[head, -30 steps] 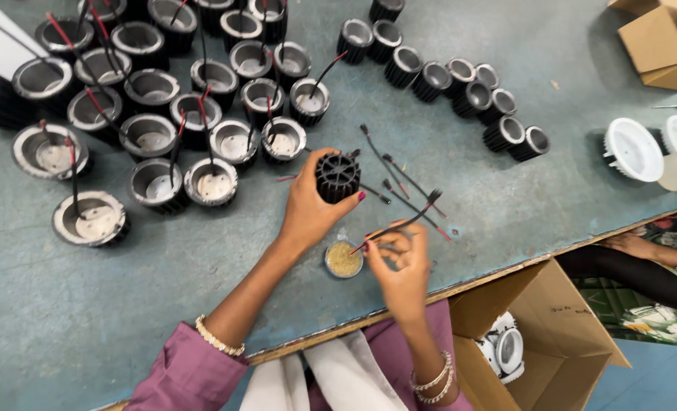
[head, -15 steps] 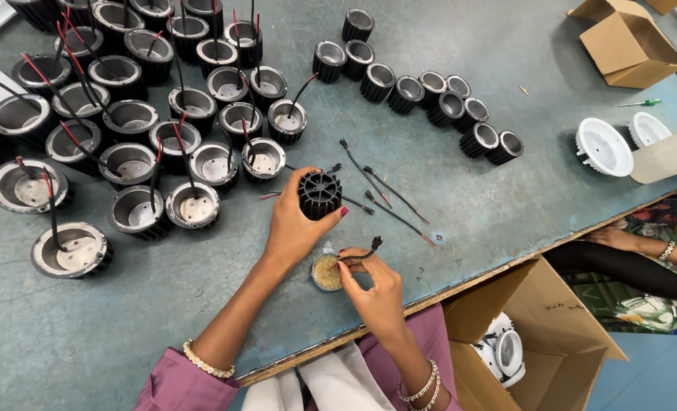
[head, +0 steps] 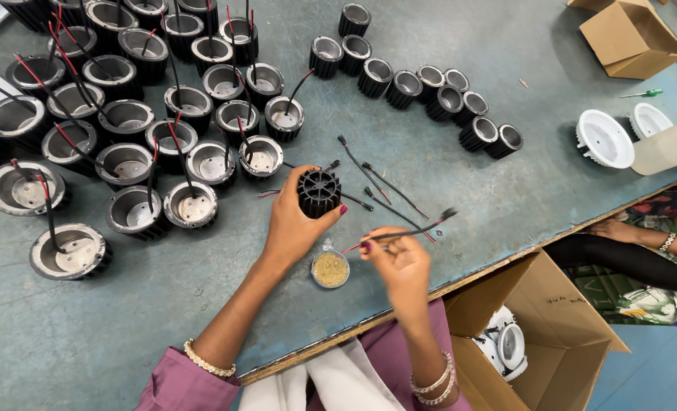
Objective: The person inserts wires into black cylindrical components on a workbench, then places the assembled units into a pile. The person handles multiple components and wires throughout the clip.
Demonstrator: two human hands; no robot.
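Observation:
My left hand point(head: 293, 224) grips a black finned cylindrical housing point(head: 319, 190), held with its ribbed end up just above the grey-blue table point(head: 201, 304). My right hand point(head: 395, 262) pinches a thin black-and-red wire point(head: 411, 230) that points up and to the right. Between the two hands a small round dish of yellowish grains point(head: 330, 269) sits on the table. A few more loose wires point(head: 384, 186) lie just beyond the housing.
Many round metal housings with wires point(head: 171, 129) crowd the left of the table. A curved row of black finned housings point(head: 422, 87) runs across the middle. White round fittings point(head: 605, 138), cardboard boxes point(head: 631, 34) point(head: 544, 335) and another person's arm point(head: 627, 236) are at the right.
My right hand has lifted a wire off the table and now holds it angled up to the right. The left hand keeps the black housing, shifted only slightly.

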